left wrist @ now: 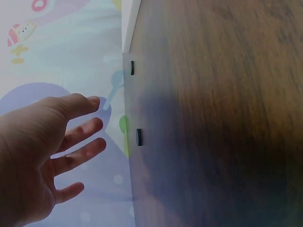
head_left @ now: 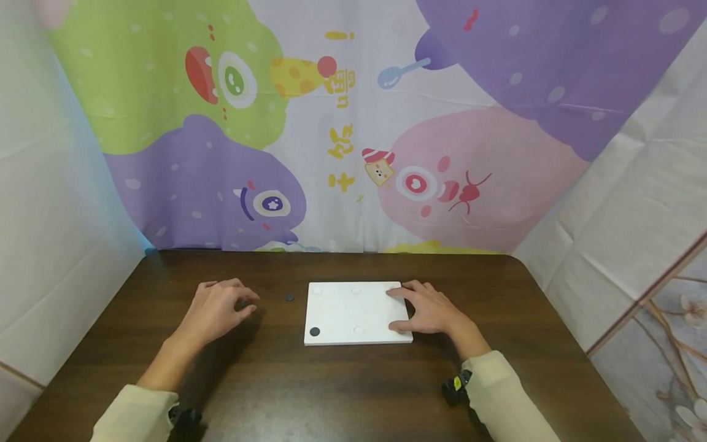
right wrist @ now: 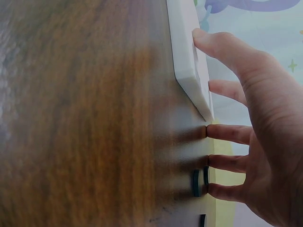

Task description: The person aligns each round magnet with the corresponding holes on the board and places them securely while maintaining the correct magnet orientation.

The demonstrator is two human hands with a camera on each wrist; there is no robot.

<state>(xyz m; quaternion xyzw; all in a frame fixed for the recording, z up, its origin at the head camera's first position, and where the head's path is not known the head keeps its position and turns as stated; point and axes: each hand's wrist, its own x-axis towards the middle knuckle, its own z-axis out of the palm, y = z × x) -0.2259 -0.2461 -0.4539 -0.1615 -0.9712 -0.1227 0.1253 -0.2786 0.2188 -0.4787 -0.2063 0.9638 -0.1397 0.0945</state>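
Note:
A flat white board (head_left: 337, 313) with shallow round recesses lies on the table. One dark disc (head_left: 314, 331) sits at its near left corner. On the table just left of the board is a loose dark disc (head_left: 289, 297). My left hand (head_left: 218, 310) hovers further left, fingers loosely bent and holding nothing; the left wrist view shows two discs (left wrist: 138, 137) standing apart on the table. My right hand (head_left: 433, 310) spans the board's right end, thumb and forefinger touching its top. Its other fingertips reach down to the table, close to several dark discs (right wrist: 196, 183) in the right wrist view.
The brown wooden table (head_left: 342, 393) ends at a hanging cloth (head_left: 331, 227) printed with cartoon monsters. Pale cloth walls (head_left: 596, 245) stand on both sides. Each wrist carries a small black camera (head_left: 456, 387).

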